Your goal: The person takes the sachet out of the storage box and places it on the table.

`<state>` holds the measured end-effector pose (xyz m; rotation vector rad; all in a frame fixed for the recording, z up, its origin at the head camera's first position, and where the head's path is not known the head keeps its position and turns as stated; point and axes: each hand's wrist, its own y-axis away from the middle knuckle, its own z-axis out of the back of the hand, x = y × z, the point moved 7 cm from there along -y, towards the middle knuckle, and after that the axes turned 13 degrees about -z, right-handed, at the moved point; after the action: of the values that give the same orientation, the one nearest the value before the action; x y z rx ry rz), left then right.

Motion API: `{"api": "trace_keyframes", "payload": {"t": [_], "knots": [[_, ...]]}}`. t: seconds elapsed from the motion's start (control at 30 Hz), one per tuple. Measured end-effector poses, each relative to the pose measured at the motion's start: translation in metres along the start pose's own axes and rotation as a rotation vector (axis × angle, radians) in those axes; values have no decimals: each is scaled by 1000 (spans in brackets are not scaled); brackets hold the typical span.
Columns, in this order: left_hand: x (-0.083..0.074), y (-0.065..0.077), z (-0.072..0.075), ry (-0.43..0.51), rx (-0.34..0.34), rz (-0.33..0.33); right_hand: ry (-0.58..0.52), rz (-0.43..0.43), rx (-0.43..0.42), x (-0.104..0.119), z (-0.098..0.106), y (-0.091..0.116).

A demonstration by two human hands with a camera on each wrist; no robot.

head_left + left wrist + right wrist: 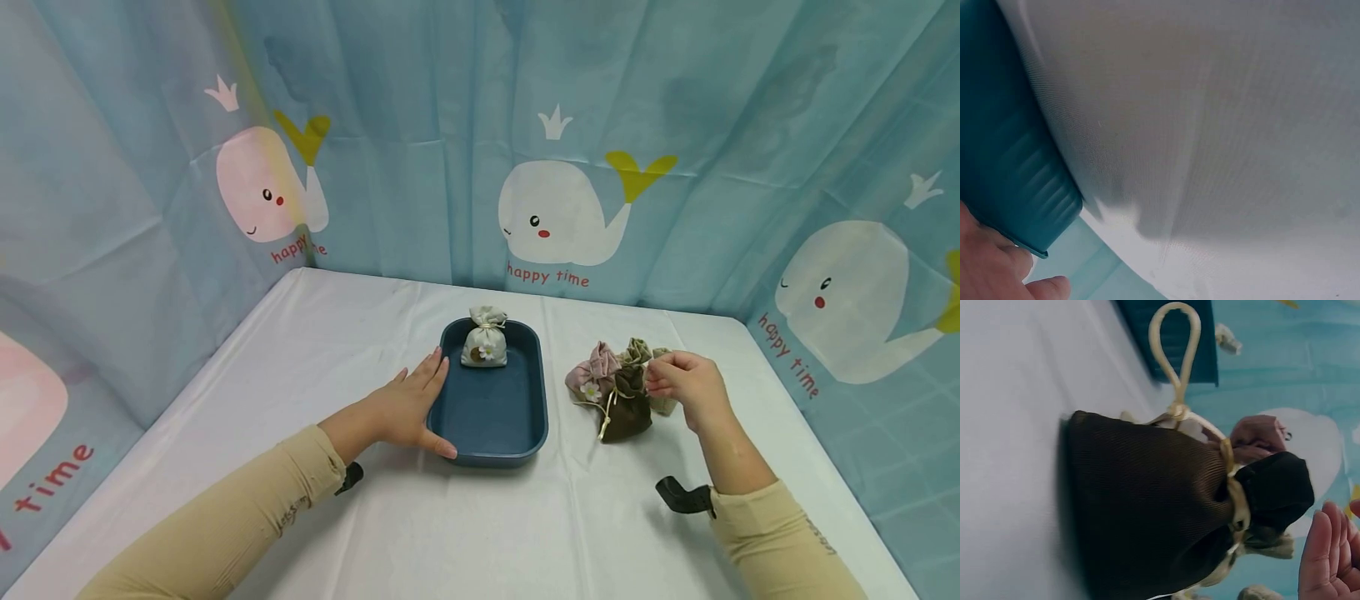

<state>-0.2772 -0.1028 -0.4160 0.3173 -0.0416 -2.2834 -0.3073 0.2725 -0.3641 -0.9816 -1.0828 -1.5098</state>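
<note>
My left hand [408, 408] rests with spread fingers along the left rim of a dark blue tray [491, 417]. In the left wrist view, its fingers [994, 265] lie at the edge of the tray's ribbed outer wall [1035, 194]. A cream drawstring pouch [485, 337] with a white flower stands inside the tray's far end. On the right, my right hand [690, 387] hovers beside a dark brown drawstring pouch [627, 417], near its gathered neck. The right wrist view has its fingers [1319, 556] extended, apart from the brown pouch [1147, 500] with its looped cord.
A pink pouch [588, 379] with a white flower leans against the brown one. Behind stand an olive green pouch [637, 350] and a beige-green pouch [663, 404], partly covered by the right hand. A whale-print curtain [405, 167] surrounds the white-covered table [450, 533].
</note>
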Motion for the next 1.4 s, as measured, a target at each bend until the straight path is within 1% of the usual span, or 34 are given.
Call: {"api": "trace_keyframes", "payload": {"t": [0.3, 0.43, 0.53, 0.67, 0.87, 1.0, 1.2, 1.4], "knots": [[-2, 1, 1, 5, -2, -2, 6, 69, 10, 23, -4, -2], [-3, 1, 2, 6, 2, 2, 16, 80, 23, 32, -11, -4], [-3, 2, 3, 10, 2, 1, 48, 94, 32, 40, -18, -6], [-5, 2, 4, 13, -4, -6, 77, 108, 47, 52, -30, -10], [-4, 2, 4, 10, -5, -4, 22, 120, 98, 68, -53, -22], [-4, 1, 4, 7, -4, -7, 51, 123, 102, 77, -70, -30], [-3, 0, 2, 7, 5, -7, 87, 99, 108, 86, -93, -39], [-1, 0, 1, -2, 8, 1, 121, 114, 118, 92, -111, -52]]}}
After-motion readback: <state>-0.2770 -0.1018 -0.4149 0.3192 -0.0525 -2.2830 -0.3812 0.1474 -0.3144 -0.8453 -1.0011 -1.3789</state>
